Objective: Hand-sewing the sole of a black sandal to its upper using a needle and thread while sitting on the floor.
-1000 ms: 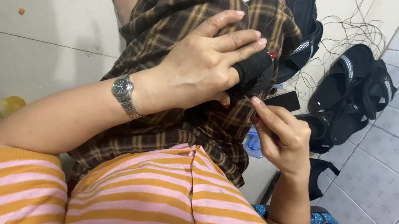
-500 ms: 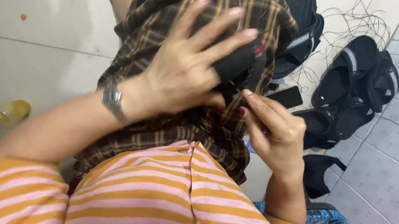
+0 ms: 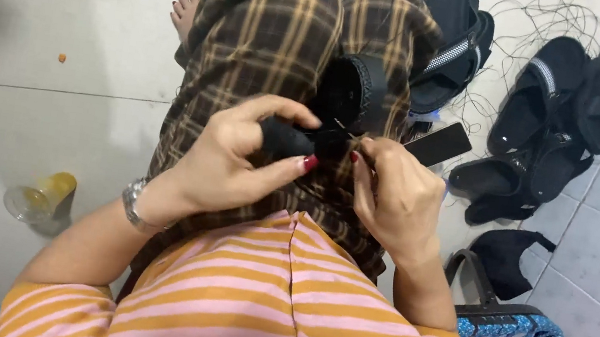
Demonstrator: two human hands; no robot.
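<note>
Work in hand: the person sits on the floor and stitches a black sandal piece [image 3: 353, 98] that rests on the lap, over the brown plaid trousers [image 3: 271, 39].
Left hand [image 3: 231, 159]: it is curled around the near end of the black piece, thumb and fingers clamped on it, so the piece is held steady.
Right hand [image 3: 394, 197]: its fingertips are pinched together at the edge of the piece, seemingly on a needle [image 3: 348, 131]; the needle is too thin to make out surely.
Doing it well: the left hand's grip should probably stay close to the stitch point so the strap does not twist, and the pull should stay short and straight.
Risk: loose black thread [image 3: 539, 22] lies on the tiles near the finished black sandals [image 3: 551, 110] and could tangle.
Nearby: a plastic cup [image 3: 38, 196] lies on its side, well apart from the work.
</note>
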